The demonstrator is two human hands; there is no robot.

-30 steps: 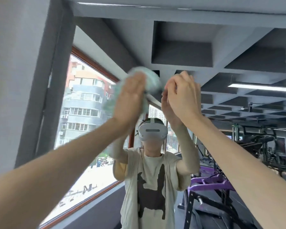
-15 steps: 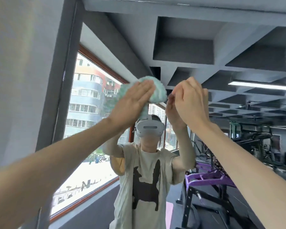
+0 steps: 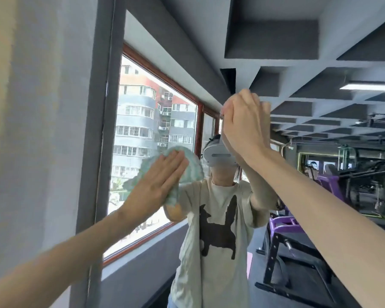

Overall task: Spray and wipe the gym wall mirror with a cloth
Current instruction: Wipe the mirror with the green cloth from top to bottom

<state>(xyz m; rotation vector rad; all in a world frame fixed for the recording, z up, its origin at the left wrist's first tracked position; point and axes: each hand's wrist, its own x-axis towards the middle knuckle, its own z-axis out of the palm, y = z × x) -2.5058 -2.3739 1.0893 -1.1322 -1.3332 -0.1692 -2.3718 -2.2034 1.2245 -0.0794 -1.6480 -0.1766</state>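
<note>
Pressing cloth [image 3: 190, 166] against mirror [image 3: 265, 41]

no text, label, brand, number or sign can be read anywhere in the view. the print on the t-shirt [image 3: 218, 227] reflected in the glass is a dark animal shape, not lettering.
</note>
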